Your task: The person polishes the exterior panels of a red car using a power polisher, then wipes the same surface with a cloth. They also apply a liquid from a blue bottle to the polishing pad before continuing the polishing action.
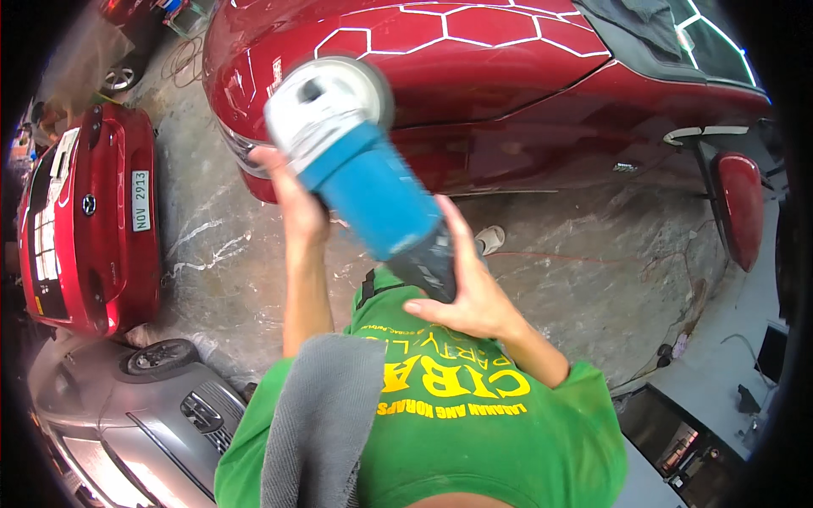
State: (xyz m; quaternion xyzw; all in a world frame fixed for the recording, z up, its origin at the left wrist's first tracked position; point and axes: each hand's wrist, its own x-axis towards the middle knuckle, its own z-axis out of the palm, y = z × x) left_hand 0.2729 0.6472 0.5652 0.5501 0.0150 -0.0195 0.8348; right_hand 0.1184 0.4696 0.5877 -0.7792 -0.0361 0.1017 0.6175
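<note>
Held up in front of me is a blue power polisher (375,184) with a pale, round pad (371,86) at its far end and a dark rear end. Motion blurs it. My left hand (298,203) grips the tool's left side, just behind the white head; some of its fingers are hidden beneath the body. Around the dark rear end curls my right hand (470,279), thumb apart on the near side and fingers along the right. Beyond the pad is the glossy front of a red car (432,95), which reflects hexagonal lights. Whether pad and paint touch, I cannot tell.
A grey towel (324,413) hangs over my left shoulder. Another red car (120,216) and a silver car (146,419) stand to the left. The red side mirror (737,209) juts out at right. A thin cord (559,256) crosses the concrete floor (571,305).
</note>
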